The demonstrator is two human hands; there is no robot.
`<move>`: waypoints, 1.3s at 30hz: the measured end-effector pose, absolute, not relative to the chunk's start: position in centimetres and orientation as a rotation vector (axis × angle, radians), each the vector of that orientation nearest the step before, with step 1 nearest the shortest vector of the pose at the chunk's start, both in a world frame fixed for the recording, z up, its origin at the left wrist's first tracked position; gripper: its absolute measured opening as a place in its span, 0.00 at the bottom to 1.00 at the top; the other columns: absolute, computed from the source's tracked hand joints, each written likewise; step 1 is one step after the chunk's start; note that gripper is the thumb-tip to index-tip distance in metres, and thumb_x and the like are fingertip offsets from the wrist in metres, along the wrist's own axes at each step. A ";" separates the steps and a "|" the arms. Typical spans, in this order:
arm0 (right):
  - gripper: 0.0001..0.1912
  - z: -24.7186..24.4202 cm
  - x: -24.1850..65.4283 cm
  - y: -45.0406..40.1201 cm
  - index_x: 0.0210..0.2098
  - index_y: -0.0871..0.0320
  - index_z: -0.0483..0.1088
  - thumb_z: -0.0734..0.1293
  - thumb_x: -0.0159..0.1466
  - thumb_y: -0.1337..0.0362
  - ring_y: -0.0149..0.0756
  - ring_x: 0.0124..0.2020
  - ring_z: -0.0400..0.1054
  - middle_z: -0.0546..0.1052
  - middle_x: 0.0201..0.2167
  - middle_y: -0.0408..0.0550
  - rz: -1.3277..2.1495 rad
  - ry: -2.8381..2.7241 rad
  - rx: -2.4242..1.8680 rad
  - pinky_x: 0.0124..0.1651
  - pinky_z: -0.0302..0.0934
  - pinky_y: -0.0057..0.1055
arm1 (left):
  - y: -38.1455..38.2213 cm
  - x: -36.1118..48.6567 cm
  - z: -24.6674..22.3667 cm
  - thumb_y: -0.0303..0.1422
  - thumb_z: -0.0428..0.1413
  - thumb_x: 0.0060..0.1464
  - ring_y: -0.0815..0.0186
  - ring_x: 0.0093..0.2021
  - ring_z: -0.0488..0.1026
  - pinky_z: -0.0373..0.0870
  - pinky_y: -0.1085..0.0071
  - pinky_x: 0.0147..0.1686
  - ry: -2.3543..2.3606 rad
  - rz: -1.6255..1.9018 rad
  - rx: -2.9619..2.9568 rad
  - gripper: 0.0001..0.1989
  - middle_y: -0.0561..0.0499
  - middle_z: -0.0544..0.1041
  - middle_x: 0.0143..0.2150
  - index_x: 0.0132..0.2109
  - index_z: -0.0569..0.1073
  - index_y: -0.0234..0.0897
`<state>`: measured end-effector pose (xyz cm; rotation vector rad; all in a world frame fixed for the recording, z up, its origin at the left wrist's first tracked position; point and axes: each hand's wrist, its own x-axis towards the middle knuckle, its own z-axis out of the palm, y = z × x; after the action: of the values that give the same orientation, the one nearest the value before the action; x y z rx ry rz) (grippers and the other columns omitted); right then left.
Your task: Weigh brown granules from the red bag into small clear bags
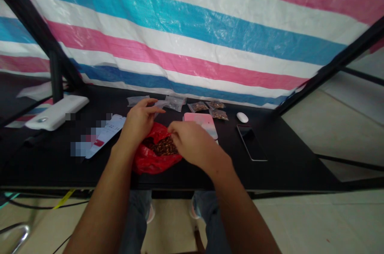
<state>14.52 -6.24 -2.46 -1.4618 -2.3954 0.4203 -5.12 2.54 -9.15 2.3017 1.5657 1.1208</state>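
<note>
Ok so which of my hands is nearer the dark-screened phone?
Right. Your right hand is at the right side of the red bag, left of the dark-screened phone. Your left hand is farther left, by the bag's upper left edge.

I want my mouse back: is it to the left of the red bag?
No, the white mouse lies to the right of the red bag, near a dark-screened phone.
</note>
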 end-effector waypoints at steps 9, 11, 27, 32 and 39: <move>0.18 -5.3 10.1 -5.4 0.56 0.65 0.76 0.70 0.69 0.62 0.57 0.61 0.72 0.77 0.58 0.62 0.310 -2.584 -1.577 0.52 0.73 0.43 | 1.9 -5.0 -8.8 0.24 0.45 0.58 0.53 0.76 0.62 0.58 0.52 0.75 1.508 0.852 2.350 0.34 0.41 0.64 0.76 0.69 0.74 0.37; 0.21 -5.3 10.4 -5.1 0.59 0.65 0.73 0.71 0.68 0.64 0.55 0.59 0.73 0.76 0.59 0.63 0.321 -2.557 -1.597 0.52 0.73 0.43 | 1.4 -5.5 -8.2 0.26 0.46 0.58 0.52 0.76 0.61 0.57 0.53 0.76 1.538 0.823 2.350 0.36 0.36 0.63 0.76 0.74 0.65 0.31; 0.26 -6.4 11.5 -4.4 0.56 0.63 0.75 0.77 0.63 0.56 0.52 0.57 0.73 0.78 0.57 0.63 0.535 -2.554 -1.607 0.56 0.67 0.42 | -0.5 -6.1 -5.7 0.34 0.44 0.66 0.54 0.41 0.81 0.72 0.63 0.41 1.725 0.228 2.209 0.15 0.40 0.84 0.40 0.39 0.75 0.38; 0.15 -6.0 12.4 -4.0 0.50 0.61 0.77 0.75 0.63 0.71 0.45 0.50 0.77 0.82 0.49 0.54 0.647 -2.486 -1.454 0.50 0.66 0.36 | -1.1 -5.6 -4.4 0.39 0.44 0.66 0.54 0.43 0.79 0.70 0.63 0.45 1.639 0.640 2.188 0.14 0.44 0.83 0.43 0.40 0.72 0.41; 0.12 -5.6 12.7 -3.8 0.47 0.59 0.72 0.72 0.65 0.73 0.44 0.47 0.73 0.79 0.47 0.52 0.553 -2.381 -1.447 0.49 0.66 0.39 | -1.3 -5.0 -4.6 0.44 0.43 0.68 0.56 0.39 0.76 0.68 0.62 0.43 1.605 0.745 2.168 0.16 0.46 0.79 0.38 0.36 0.66 0.43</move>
<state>12.72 -3.84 -5.60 -1.4466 -2.3810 0.5532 -5.04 -1.29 -4.62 2.1681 1.6046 0.7453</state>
